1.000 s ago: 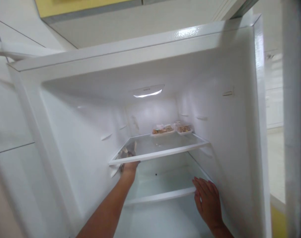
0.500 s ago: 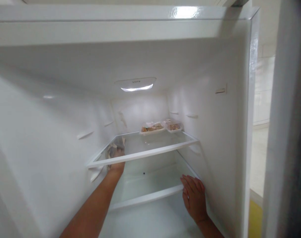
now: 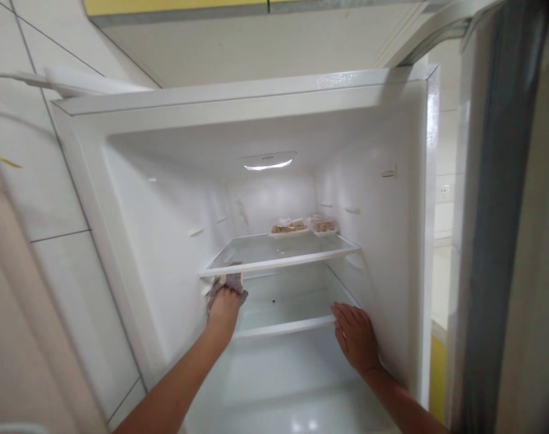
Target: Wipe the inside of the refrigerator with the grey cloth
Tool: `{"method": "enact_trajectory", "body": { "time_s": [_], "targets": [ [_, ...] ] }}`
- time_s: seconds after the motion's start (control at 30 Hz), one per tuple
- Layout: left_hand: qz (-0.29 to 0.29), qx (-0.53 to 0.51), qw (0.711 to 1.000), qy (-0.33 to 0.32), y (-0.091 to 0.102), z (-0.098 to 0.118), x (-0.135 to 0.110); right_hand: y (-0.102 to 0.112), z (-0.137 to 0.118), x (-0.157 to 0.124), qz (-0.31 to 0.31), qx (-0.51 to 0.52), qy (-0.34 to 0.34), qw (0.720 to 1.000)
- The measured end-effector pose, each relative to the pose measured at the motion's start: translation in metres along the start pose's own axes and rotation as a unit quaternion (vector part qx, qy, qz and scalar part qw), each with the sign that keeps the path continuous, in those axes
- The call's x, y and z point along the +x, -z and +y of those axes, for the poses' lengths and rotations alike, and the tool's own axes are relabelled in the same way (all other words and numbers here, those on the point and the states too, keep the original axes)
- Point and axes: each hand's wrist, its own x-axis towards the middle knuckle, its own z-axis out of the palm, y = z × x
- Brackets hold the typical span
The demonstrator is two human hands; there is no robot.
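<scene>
**Cloth held in the left hand below the upper shelf of an open fridge**

The upper shelf (image 3: 279,263) serves as the landmark. The cloth (image 3: 234,281), grey-brown with a paler part, is located at the left end of its front edge, mostly below it; a small part is seen through the glass. The cloth is gripped by the left hand (image 3: 224,308), whose fingers are bent into the fabric; the fingertips are hidden by the folds.

The right hand (image 3: 356,339) is placed below the right end of the upper shelf and well apart from the cloth. Its fingers are extended and held side by side at the right end of the lower shelf's (image 3: 288,327) front edge. Whether that edge is pinched cannot be told.

Two food packs are set at the rear right of the upper shelf: a left pack (image 3: 289,228) and, just beside it, a right pack (image 3: 323,226). Both are covered in clear wrap, and brownish contents are seen. Above the upper shelf, a lit lamp (image 3: 269,161) is mounted in the ceiling of the fridge (image 3: 256,95). A small dark spot (image 3: 273,301) is seen below the shelf, toward the rear. The door (image 3: 501,211) is positioned to its right.
</scene>
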Motion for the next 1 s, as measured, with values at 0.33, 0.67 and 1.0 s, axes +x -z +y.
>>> {"method": "enact_trajectory", "body": {
  "time_s": [0.33, 0.67, 1.0],
  "targets": [
    [-0.050, -0.002, 0.998, -0.028, 0.032, -0.013, -0.099, -0.001, -0.003, -0.001, 0.011, 0.006, -0.010, 1.000],
    [0.000, -0.093, 0.996, 0.014, 0.003, 0.002, -0.025, -0.003, -0.004, 0.000, 0.023, 0.014, -0.016, 0.999],
    [0.095, -0.251, 0.961, 0.060, -0.025, -0.012, 0.067, -0.009, -0.003, -0.001, 0.028, 0.011, -0.023, 0.999]
  ]
}}
